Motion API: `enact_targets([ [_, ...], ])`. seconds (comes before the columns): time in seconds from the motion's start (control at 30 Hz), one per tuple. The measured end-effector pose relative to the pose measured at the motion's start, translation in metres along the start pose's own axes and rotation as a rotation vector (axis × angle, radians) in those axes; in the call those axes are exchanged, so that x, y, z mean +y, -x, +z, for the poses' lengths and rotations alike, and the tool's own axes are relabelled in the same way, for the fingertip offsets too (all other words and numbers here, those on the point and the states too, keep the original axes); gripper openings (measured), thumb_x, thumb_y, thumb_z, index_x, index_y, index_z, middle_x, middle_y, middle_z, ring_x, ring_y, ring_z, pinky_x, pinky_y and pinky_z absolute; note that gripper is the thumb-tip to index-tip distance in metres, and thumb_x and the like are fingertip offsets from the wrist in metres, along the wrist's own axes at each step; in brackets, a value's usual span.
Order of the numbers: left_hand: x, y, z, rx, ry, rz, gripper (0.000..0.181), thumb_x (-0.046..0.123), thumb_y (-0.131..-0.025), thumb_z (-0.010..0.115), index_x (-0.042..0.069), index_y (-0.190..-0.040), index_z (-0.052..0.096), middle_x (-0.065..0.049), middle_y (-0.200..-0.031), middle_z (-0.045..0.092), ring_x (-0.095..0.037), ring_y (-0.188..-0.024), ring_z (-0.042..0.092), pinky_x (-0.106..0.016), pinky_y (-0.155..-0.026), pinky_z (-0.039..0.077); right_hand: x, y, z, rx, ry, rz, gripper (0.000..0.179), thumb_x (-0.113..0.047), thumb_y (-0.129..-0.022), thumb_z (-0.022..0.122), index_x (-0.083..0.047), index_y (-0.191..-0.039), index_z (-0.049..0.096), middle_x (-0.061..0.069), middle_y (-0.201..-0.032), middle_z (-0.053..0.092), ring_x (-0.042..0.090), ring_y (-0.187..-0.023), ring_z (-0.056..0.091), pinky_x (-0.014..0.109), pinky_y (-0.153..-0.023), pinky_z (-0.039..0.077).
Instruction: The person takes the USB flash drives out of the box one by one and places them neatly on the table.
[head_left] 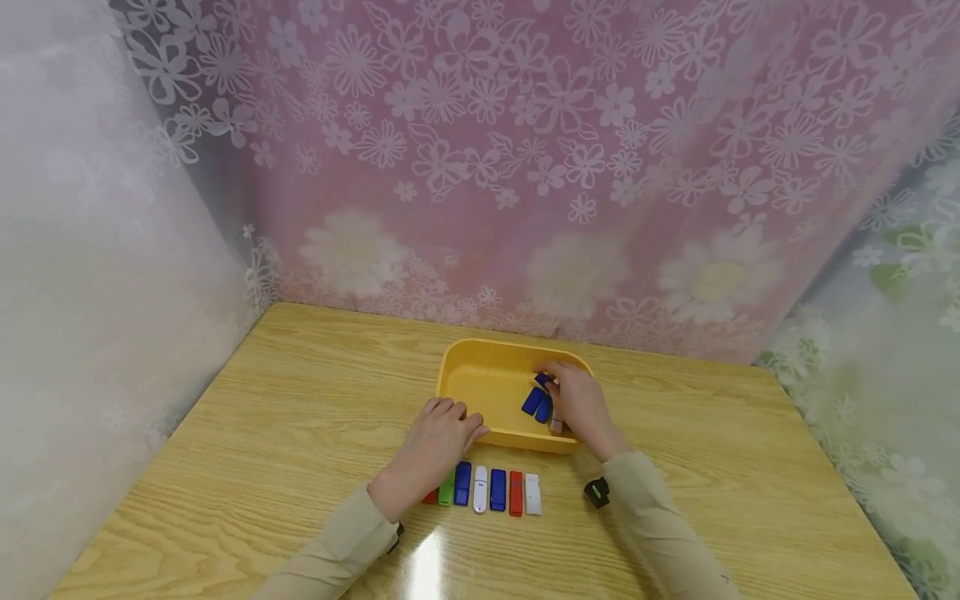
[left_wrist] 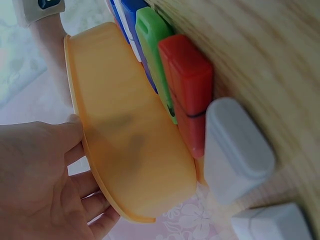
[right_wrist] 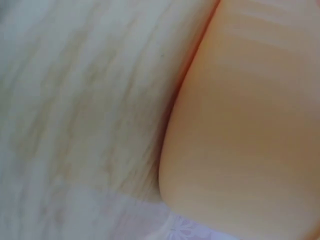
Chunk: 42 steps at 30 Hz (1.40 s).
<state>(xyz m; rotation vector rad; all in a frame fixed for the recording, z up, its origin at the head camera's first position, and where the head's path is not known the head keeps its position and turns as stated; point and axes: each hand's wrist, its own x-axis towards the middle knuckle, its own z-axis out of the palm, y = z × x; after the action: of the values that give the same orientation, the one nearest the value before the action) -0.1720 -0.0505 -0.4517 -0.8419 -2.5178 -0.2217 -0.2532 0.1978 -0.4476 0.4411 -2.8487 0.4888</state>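
A yellow plastic basket (head_left: 480, 375) stands on the table. My left hand (head_left: 438, 442) grips its near left rim, fingers bent over the edge. Inside the basket at the right, my right hand (head_left: 581, 404) pinches a dark blue USB flash drive (head_left: 543, 380) between thumb and fingertips. Below that hand lie other blue flash drives (head_left: 533, 401) and a pale pinkish one (head_left: 557, 423). In the right wrist view only the basket's outer wall (right_wrist: 240, 125) shows; the hand is hidden.
Before the basket runs a row of flash drives, among them a green one (head_left: 447, 489), a red one (head_left: 516, 493) and a white one (head_left: 533, 494). The left wrist view adds a greyish-white drive (left_wrist: 240, 150) at the row's left end. A flowered curtain (head_left: 480, 167) hangs behind.
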Motion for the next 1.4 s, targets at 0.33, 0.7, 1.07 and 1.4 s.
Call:
enact_targets([
  [0.33, -0.001, 0.000, 0.001, 0.016, 0.008, 0.006, 0.025, 0.035, -0.101, 0.060, 0.018, -0.084, 0.066, 0.001, -0.073, 0.058, -0.017, -0.071, 0.054, -0.034, -0.081, 0.050, 0.000, 0.005, -0.011, 0.097, -0.275, 0.071, 0.027, -0.007, -0.099, 0.065, -0.012, -0.125, 0.068, 0.013, -0.110, 0.070, 0.029, -0.089, 0.071, 0.046, -0.078, 0.059],
  [0.7, 0.000, 0.000, 0.001, 0.022, 0.007, 0.006, 0.023, 0.034, -0.101, 0.062, 0.018, -0.084, 0.067, 0.001, -0.074, 0.061, -0.017, -0.073, 0.056, -0.034, -0.082, 0.051, -0.011, 0.033, -0.048, 0.163, -0.454, 0.078, 0.030, -0.011, -0.099, 0.067, -0.012, -0.129, 0.067, 0.013, -0.115, 0.071, 0.030, -0.090, 0.070, 0.045, -0.080, 0.060],
  [1.07, 0.000, 0.000, 0.004, 0.035, -0.006, 0.008, 0.024, 0.034, -0.101, 0.063, 0.018, -0.083, 0.066, 0.002, -0.072, 0.060, -0.017, -0.071, 0.056, -0.034, -0.082, 0.051, -0.020, 0.076, -0.065, 0.077, -0.634, 0.089, 0.028, -0.007, -0.096, 0.069, -0.004, -0.124, 0.069, 0.017, -0.115, 0.069, 0.026, -0.091, 0.072, 0.019, -0.073, 0.056],
  [1.4, 0.000, 0.000, 0.002, 0.035, -0.005, 0.010, 0.023, 0.034, -0.100, 0.063, 0.018, -0.083, 0.065, 0.002, -0.073, 0.059, -0.017, -0.072, 0.056, -0.034, -0.081, 0.051, -0.026, 0.115, -0.045, -0.091, -0.594, 0.131, 0.028, -0.002, -0.091, 0.074, -0.013, -0.117, 0.071, 0.007, -0.110, 0.072, 0.013, -0.085, 0.069, 0.026, -0.068, 0.058],
])
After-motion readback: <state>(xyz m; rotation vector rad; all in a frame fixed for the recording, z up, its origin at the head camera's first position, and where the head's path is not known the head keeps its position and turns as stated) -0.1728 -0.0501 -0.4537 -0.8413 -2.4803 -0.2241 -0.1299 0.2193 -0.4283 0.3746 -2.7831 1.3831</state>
